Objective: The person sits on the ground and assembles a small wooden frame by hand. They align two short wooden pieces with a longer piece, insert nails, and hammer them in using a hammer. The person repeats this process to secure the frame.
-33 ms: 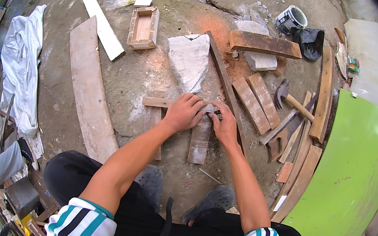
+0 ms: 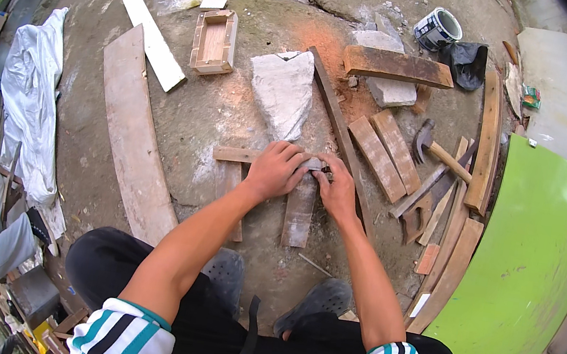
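Evidently, in the head view, the work sat on the ground between the person's shoes, and the clock here is read from the hands. A narrow wooden strip stuck out at 9 o'clock, lying across the upper end of the left board; the right board ran down toward 6 o'clock, roughly alongside it. The left hand covered the strip's line, fingers curled in. The right hand brought thumb and forefinger close about a greyish end of wood. Whether either grip was truly clamped could not be told, since the fingers hid the contact.

Doing this well probably called for one hand bearing down while the other felt the edges flush, with the strip square to both boards. Checking the uncovered left joint seemed wise, as a nudge could have skewed it. The concrete chunk at 11 o'clock left little room beyond the fingers. A claw hammer lay near 3 o'clock, a handsaw at 4.
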A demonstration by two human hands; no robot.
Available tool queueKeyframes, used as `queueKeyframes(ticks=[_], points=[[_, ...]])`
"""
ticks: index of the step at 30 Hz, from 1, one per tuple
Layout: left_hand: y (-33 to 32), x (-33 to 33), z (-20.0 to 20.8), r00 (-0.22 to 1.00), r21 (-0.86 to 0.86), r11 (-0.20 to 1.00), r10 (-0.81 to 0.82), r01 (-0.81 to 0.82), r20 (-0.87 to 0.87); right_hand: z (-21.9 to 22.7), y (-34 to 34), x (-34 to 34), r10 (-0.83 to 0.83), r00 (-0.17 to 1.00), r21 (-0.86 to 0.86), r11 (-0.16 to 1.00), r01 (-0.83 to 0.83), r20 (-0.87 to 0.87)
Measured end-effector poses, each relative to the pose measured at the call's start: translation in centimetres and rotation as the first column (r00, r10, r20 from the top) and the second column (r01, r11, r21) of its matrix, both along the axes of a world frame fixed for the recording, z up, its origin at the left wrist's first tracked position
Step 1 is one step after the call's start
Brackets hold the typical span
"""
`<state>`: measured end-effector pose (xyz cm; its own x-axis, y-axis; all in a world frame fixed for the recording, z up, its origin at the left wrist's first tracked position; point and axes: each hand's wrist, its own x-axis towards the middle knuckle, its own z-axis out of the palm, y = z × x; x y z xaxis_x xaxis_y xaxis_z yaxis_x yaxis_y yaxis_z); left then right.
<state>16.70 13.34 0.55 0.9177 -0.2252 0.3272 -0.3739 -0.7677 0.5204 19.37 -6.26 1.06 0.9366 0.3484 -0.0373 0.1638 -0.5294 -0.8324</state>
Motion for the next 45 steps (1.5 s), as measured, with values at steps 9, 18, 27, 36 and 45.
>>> queueKeyframes(ticks=[9,18,27,36,45], points=[[-0.2,0.0,0.1,0.999,0.010,1.000,0.027,-0.027,-0.041,-0.2,0.2,0.1,-0.085,0.984,0.034,0.995,0.091,-0.159],[0.3,0.0,-0.1,1.000,0.033,0.999,0.012,-0.012,-0.001,0.6,0.9,0.6,-0.047,0.960,-0.058,0.998,0.032,-0.278],[0.5,0.1,-1.0,0.998,0.102,0.993,-0.047,0.052,-0.051,0.9,4.0,-4.2,-0.245,0.960,-0.348,0.919,0.186,-0.135],[-0.4,0.5,-1.5,0.972,0.217,0.973,-0.020,0.073,-0.236,2.2,5.2,-6.5,-0.310,0.902,-0.524,0.844,0.116,-0.300],[-0.5,-0.3,-0.7,0.980,0.228,0.972,-0.006,0.053,-0.199,0.7,3.1,-6.5,-0.205,0.936,-0.374,0.923,0.088,-0.287]])
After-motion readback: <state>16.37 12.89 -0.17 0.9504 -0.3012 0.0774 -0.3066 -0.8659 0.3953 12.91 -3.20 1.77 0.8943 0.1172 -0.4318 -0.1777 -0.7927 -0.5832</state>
